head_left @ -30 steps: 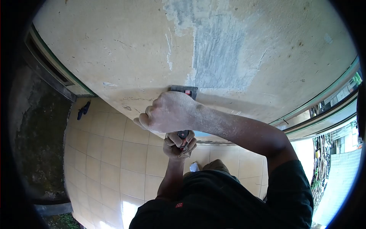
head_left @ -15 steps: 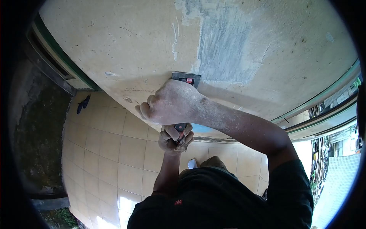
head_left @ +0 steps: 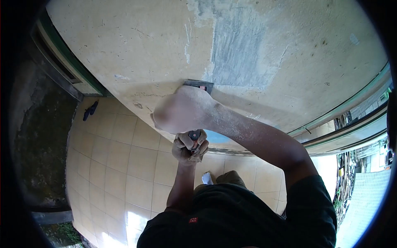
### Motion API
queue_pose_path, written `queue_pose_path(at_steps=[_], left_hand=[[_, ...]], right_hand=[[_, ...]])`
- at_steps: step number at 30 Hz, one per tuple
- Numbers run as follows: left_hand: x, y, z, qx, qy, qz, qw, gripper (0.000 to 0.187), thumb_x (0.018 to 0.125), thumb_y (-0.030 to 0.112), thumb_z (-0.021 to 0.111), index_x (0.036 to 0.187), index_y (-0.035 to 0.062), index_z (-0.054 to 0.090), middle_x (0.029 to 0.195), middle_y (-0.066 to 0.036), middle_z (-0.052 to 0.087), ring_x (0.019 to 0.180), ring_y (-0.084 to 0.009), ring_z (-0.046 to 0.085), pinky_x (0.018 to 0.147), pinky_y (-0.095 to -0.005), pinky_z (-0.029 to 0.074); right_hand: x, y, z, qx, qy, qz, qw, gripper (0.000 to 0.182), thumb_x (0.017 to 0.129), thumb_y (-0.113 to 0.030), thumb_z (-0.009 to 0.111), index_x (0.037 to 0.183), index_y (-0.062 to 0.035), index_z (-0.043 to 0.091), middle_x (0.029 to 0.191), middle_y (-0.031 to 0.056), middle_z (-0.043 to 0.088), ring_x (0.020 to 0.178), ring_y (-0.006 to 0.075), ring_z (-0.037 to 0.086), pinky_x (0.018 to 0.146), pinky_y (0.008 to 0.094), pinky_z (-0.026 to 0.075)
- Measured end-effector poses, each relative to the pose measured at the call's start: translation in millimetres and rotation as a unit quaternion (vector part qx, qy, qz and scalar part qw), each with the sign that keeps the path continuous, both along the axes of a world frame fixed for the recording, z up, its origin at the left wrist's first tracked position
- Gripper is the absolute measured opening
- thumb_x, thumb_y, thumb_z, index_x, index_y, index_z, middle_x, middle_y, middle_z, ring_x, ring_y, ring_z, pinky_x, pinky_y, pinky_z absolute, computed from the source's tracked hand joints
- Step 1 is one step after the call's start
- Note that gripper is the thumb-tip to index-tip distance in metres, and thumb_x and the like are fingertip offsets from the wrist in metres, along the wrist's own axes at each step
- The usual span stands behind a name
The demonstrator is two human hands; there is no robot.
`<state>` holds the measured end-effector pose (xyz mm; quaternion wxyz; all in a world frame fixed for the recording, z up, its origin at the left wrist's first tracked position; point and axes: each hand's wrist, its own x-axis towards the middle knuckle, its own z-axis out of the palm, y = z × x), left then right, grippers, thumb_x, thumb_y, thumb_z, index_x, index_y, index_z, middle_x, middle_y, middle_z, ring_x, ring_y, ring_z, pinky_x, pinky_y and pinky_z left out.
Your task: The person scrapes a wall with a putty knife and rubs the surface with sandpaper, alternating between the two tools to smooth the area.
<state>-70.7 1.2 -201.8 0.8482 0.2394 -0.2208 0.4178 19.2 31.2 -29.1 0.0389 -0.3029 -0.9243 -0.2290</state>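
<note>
A flat tool (head_left: 203, 86) with a dark, straight-edged head and a red label lies against the beige wall (head_left: 144, 45), just below a rough grey patch (head_left: 237, 49). My right hand (head_left: 182, 109), dusty and blurred by motion, is closed over the tool behind its head and hides its middle. Nearer my body, my left hand (head_left: 189, 145) has its fingers wrapped round the black and red handle (head_left: 194, 135). Whitish dust covers both hands and my right forearm.
Below the wall spreads a tiled floor (head_left: 140, 165), with dark slippers (head_left: 90, 110) at the left and a small white object (head_left: 207, 178) near my legs. A green-edged frame (head_left: 74, 58) stands at the left. A window ledge (head_left: 351, 120) runs along the right.
The tool head and my right hand have shifted slightly left in view, and the right hand is more blurred. My left hand has moved slightly up. The whole view has also shifted a little.
</note>
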Motion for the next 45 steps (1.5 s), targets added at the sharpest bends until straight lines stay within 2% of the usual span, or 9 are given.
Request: queue_pose_path(at_steps=[14,23,25,26,30,32,35,40,45], left_hand=[[-13,-36,33,-0.056,0.042,0.047,0.996,0.032,0.090,0.019,0.037,0.060,0.0070,0.037,0.091,-0.017,0.049,0.042,-0.0094,0.035,0.037,-0.0190,0.025],[-53,-50,53,-0.134,0.210,0.081,0.965,0.017,0.087,0.016,0.042,0.073,0.0054,0.045,0.083,-0.014,0.045,0.045,-0.0174,0.038,0.037,-0.0240,0.031],[-65,-42,28,0.082,0.425,0.364,0.825,0.015,0.086,0.019,0.043,0.083,0.0041,0.047,0.081,-0.013,0.046,0.045,-0.0172,0.038,0.038,-0.0251,0.032],[-55,-30,28,0.001,0.143,0.096,0.985,0.018,0.083,0.019,0.046,0.089,0.0015,0.046,0.077,-0.012,0.047,0.045,-0.0156,0.039,0.038,-0.0253,0.032],[-52,-19,53,-0.134,0.172,-0.027,0.976,0.014,0.076,0.012,0.049,0.078,-0.0015,0.046,0.076,-0.012,0.047,0.040,-0.0155,0.037,0.036,-0.0265,0.032],[-56,-11,53,-0.111,0.168,-0.063,0.977,0.014,0.075,0.011,0.049,0.077,-0.0025,0.047,0.078,-0.013,0.047,0.039,-0.0163,0.037,0.036,-0.0263,0.032],[-54,-10,47,-0.119,0.142,-0.085,0.979,0.014,0.071,0.007,0.050,0.076,-0.0050,0.046,0.078,-0.015,0.047,0.037,-0.0182,0.039,0.037,-0.0267,0.036],[-46,-10,31,-0.114,0.105,-0.105,0.982,0.012,0.077,0.009,0.043,0.077,-0.0028,0.045,0.082,-0.018,0.047,0.042,-0.0199,0.042,0.039,-0.0277,0.036],[-43,-2,42,-0.145,0.085,-0.133,0.977,0.021,0.073,0.011,0.044,0.086,-0.0060,0.046,0.080,-0.017,0.047,0.043,-0.0229,0.044,0.039,-0.0284,0.038]], right_hand=[[0,-8,2,0.002,0.159,0.037,0.987,0.027,0.084,-0.022,0.057,0.063,-0.0075,0.051,0.050,0.0009,0.054,0.052,0.0155,0.061,0.044,0.0292,0.047],[-2,-33,-22,0.037,0.582,0.202,0.787,0.027,0.073,-0.001,0.062,0.052,-0.0050,0.045,0.051,0.0058,0.049,0.051,0.0237,0.055,0.055,0.0349,0.050],[-6,-36,-35,0.037,0.623,0.206,0.754,0.027,0.074,0.000,0.059,0.052,-0.0036,0.045,0.051,0.0067,0.051,0.050,0.0248,0.057,0.061,0.0396,0.052],[-7,-38,-38,0.039,0.683,0.200,0.701,0.029,0.078,-0.001,0.056,0.052,-0.0031,0.045,0.051,0.0069,0.052,0.050,0.0235,0.057,0.061,0.0400,0.052],[-19,-57,-70,0.061,0.813,0.147,0.560,0.040,0.091,-0.005,0.043,0.051,-0.0032,0.041,0.045,0.0043,0.045,0.044,0.0181,0.051,0.053,0.0372,0.049],[-25,-63,-94,-0.002,0.915,0.090,0.394,0.042,0.096,-0.010,0.038,0.054,-0.0041,0.040,0.045,0.0014,0.037,0.040,0.0148,0.042,0.047,0.0321,0.042],[-26,-59,-105,-0.094,0.933,0.012,0.348,0.040,0.097,-0.015,0.038,0.059,-0.0049,0.039,0.051,0.0007,0.035,0.044,0.0124,0.039,0.045,0.0294,0.036],[-28,-63,-91,-0.324,0.874,0.063,0.357,0.044,0.099,-0.033,0.029,0.122,0.0040,0.035,0.106,0.0199,0.056,0.098,0.0247,0.058,0.087,0.0346,0.045],[-23,-46,-72,-0.379,0.854,0.128,0.332,0.041,0.100,-0.032,0.028,0.121,0.0024,0.034,0.105,0.0249,0.056,0.092,0.0292,0.062,0.084,0.0382,0.050]])
